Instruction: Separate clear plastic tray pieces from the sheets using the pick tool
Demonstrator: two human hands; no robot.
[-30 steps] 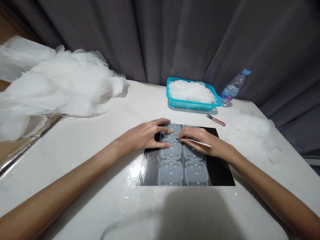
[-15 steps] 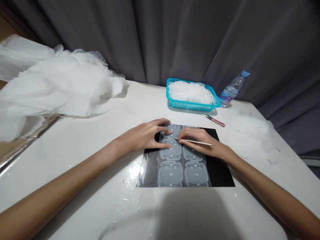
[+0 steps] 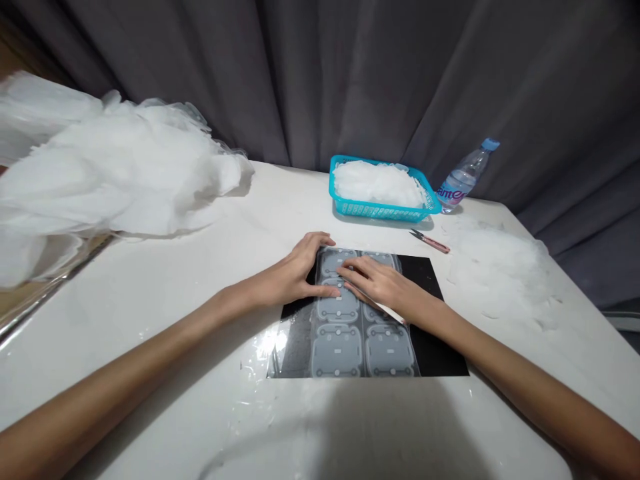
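Observation:
A translucent sheet with rows of grey rounded shapes lies on a black mat on the white table. My left hand rests at the sheet's upper left edge, thumb and fingers spread apart, the thumb lying on one of the shapes. My right hand is over the upper middle of the sheet, its fingers curled around a slim white stick-like tool. The tool's rear end shows below the palm; its front tip is hidden under my fingers.
A blue basket full of white pieces stands at the back beside a water bottle. Small thread snips lie in front of it. White filmy material is heaped at left and spread thinly at right.
My right hand has turned and shifted slightly left, palm lower, and the tool's rear end has swung down toward me. My left fingers have drawn back to the sheet's upper edge.

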